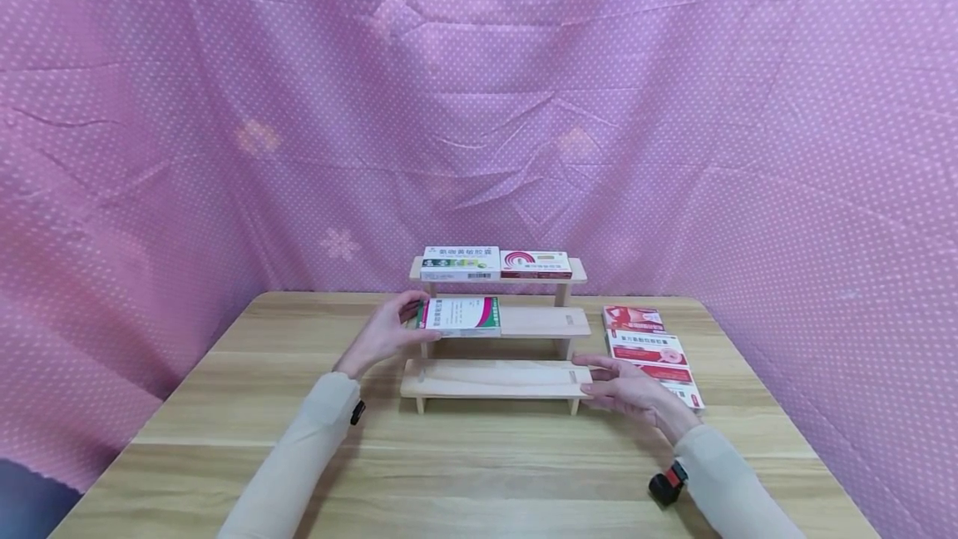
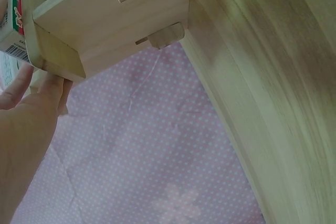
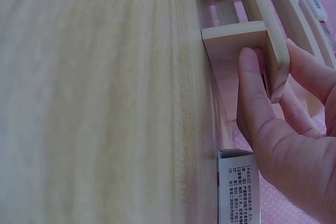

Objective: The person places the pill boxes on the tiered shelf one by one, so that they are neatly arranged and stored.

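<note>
A three-step wooden display rack (image 1: pixel 497 378) stands on the table. My left hand (image 1: pixel 389 327) is at the left end of its middle step, thumb in front and fingers behind, holding a white, green and magenta medicine box (image 1: pixel 467 313) that lies there. In the left wrist view some fingers (image 2: pixel 50 87) also touch the end of the step, below the box (image 2: pixel 13 35); part of the hand is cut off. My right hand (image 1: pixel 632 389) pinches the right end of the bottom step (image 3: pixel 275 56), thumb and fingers on opposite faces of the board.
On the top step lie a white and green medicine box (image 1: pixel 460 263) and a red and white one (image 1: pixel 535 264). Several red and white boxes (image 1: pixel 649 354) lie on the wooden table (image 1: pixel 479 472) beside my right hand. A pink dotted curtain (image 1: pixel 479 106) hangs behind.
</note>
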A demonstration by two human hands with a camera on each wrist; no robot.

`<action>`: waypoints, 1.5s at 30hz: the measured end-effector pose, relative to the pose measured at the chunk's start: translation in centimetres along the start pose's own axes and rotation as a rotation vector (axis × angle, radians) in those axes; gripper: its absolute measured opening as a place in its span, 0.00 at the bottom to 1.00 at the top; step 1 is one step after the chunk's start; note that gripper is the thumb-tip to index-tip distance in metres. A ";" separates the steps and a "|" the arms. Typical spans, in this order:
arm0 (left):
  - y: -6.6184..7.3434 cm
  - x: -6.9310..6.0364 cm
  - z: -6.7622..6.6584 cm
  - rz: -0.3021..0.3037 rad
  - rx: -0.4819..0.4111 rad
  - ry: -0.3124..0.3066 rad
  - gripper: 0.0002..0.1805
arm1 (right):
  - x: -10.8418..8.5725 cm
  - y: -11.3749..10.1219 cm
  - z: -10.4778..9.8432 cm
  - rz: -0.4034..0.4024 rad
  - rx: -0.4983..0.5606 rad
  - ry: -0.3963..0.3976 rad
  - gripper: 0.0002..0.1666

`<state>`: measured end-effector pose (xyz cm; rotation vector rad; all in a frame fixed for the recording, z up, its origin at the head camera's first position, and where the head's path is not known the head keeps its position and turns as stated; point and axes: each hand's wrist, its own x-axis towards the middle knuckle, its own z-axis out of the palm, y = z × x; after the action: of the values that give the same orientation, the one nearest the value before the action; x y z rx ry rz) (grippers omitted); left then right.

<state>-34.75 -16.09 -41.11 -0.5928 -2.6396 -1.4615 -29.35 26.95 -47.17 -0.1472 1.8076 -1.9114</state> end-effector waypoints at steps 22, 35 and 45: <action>-0.1 0.2 0.0 -0.005 -0.058 -0.011 0.38 | -0.1 -0.1 0.1 -0.004 0.014 0.005 0.37; -0.6 0.4 0.2 -0.021 -0.112 0.016 0.42 | 0.0 0.0 -0.1 -0.004 0.012 -0.004 0.38; -0.7 0.3 0.2 -0.035 -0.119 0.024 0.43 | 0.0 0.1 0.1 -0.010 0.031 0.000 0.37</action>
<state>-35.24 -16.20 -41.74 -0.5370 -2.5721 -1.6342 -29.29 26.88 -47.23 -0.1458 1.7792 -1.9447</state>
